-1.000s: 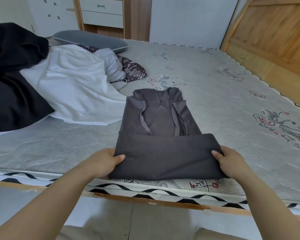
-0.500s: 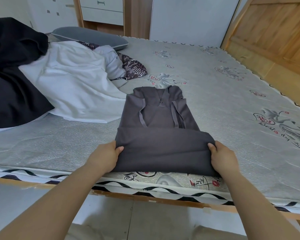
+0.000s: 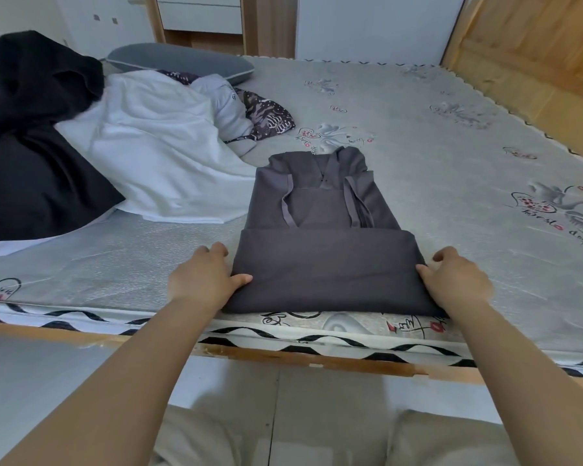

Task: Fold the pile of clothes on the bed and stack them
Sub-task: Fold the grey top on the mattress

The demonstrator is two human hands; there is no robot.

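A dark grey garment (image 3: 320, 230) lies on the mattress near the front edge, its lower part folded up over the chest. My left hand (image 3: 202, 280) grips the fold's left edge, thumb on top of the cloth. On the opposite edge my right hand (image 3: 455, 280) does the same. To the left lies the unfolded pile: a white garment (image 3: 155, 153), a black garment (image 3: 31, 136), a pale grey piece (image 3: 223, 109) and a dark patterned piece (image 3: 270, 116).
The patterned grey mattress (image 3: 418, 136) stretches back and right. A grey pillow (image 3: 182, 60) lies at the far left. A wooden bed frame edge (image 3: 283, 358) runs along the front, a wooden headboard (image 3: 535, 45) stands at the right, drawers stand behind.
Both hands have carried the folded lower edge of the grey garment a little further up the bed, and the fold has thickened. The pile on the left has not moved.
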